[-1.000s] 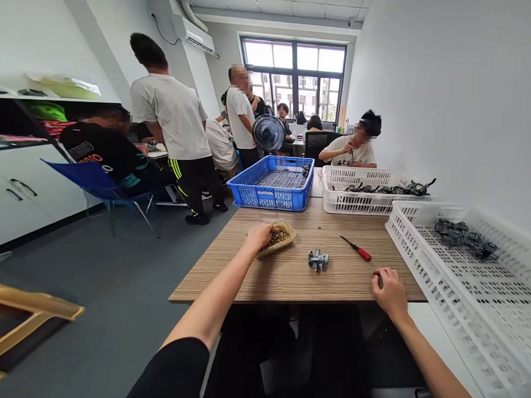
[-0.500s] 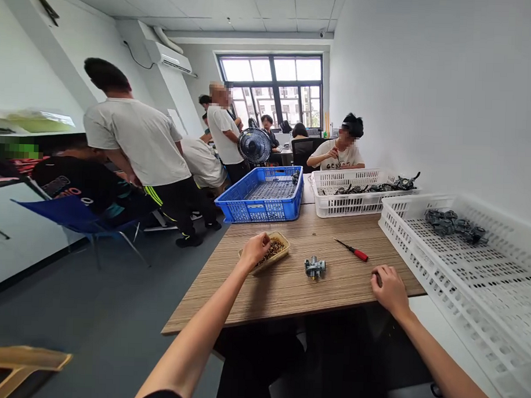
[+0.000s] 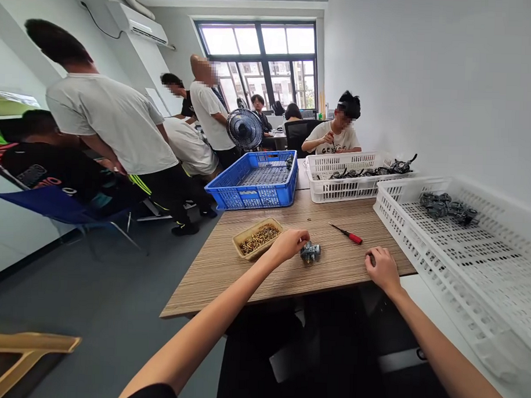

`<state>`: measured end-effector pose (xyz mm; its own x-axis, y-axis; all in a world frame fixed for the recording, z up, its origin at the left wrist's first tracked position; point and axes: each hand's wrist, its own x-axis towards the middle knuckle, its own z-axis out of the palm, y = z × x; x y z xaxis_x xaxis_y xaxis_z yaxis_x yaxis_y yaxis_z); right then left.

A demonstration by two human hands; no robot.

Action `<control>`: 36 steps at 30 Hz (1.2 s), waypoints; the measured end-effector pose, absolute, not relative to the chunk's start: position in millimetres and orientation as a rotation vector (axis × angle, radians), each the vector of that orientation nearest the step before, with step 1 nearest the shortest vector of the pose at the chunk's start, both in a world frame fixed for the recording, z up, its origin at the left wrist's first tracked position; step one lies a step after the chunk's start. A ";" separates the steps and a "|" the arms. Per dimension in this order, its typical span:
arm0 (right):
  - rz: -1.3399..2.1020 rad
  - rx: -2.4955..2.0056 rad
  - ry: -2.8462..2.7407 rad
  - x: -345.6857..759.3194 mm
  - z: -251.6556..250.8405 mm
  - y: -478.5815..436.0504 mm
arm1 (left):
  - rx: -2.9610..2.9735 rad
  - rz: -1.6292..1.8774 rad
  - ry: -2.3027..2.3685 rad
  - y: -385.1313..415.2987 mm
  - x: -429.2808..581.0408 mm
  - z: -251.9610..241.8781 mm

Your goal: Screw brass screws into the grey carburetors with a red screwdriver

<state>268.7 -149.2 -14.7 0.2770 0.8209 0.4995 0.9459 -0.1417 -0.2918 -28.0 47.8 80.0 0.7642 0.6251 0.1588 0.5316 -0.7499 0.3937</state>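
Observation:
A small grey metal carburettor part (image 3: 311,252) lies on the wooden table (image 3: 228,267). My left hand (image 3: 289,244) is at its left side, fingers bunched and touching it; whether it grips the part or pinches something small is hidden. My right hand (image 3: 381,269) rests near the table's front right edge, fingers curled over a small dark piece (image 3: 370,258). A red-handled screwdriver (image 3: 346,234) lies between the hands, a little farther back. A tan tray of brass screws (image 3: 258,238) sits left of my left hand.
A blue basket (image 3: 252,187) and a white basket of dark parts (image 3: 351,180) stand at the table's far end. A large white basket (image 3: 459,252) runs along the right. One person sits beyond the table; others stand and sit at left. A fan (image 3: 244,129) stands behind.
My left hand has left the screw tray and moved right to the carburettor part. My right hand stays on the table. The view has shifted left and down.

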 end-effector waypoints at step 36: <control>-0.281 -1.963 -1.567 268.6 -17.0 -149.2 | 1.946 0.940 0.893 4.9 -26.9 4.3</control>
